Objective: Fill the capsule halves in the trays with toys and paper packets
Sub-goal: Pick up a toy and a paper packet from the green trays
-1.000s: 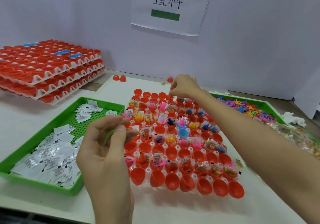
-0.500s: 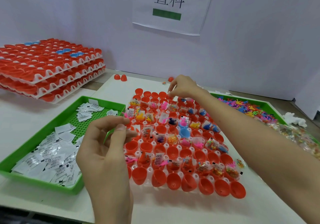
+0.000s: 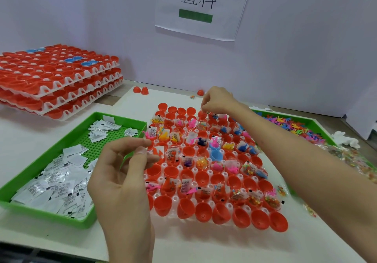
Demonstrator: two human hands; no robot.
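1. Head view, far left: a stack of trays (image 3: 59, 79) of red capsule halves sat on the tabletop (image 3: 183, 246) against the wall, where it had been a second before.
2. Next came a green tray (image 3: 47, 216) of white paper packets (image 3: 57, 183), with nothing in it visibly shifted.
3. The left hand (image 3: 122, 179) hovered over the green tray's right edge, as before. Its fingers were curled and its thumb met the fingertips. Whether a packet was pinched there could not be told.
4. The work tray (image 3: 196, 169) lay in the middle. Many of its capsule halves (image 3: 221, 213) held toys and packets in the centre rows, while the nearest row was bare.
5. Two loose red halves (image 3: 140, 90) rested beyond the work tray.
6. The right hand (image 3: 218, 101) stayed at the work tray's far rows, having barely moved. Its fingertips were bunched downward over a capsule half. What they held, if anything, was too small to make out.
7. At the right, a second green tray (image 3: 285, 115) held a heap of coloured toys (image 3: 293, 126).
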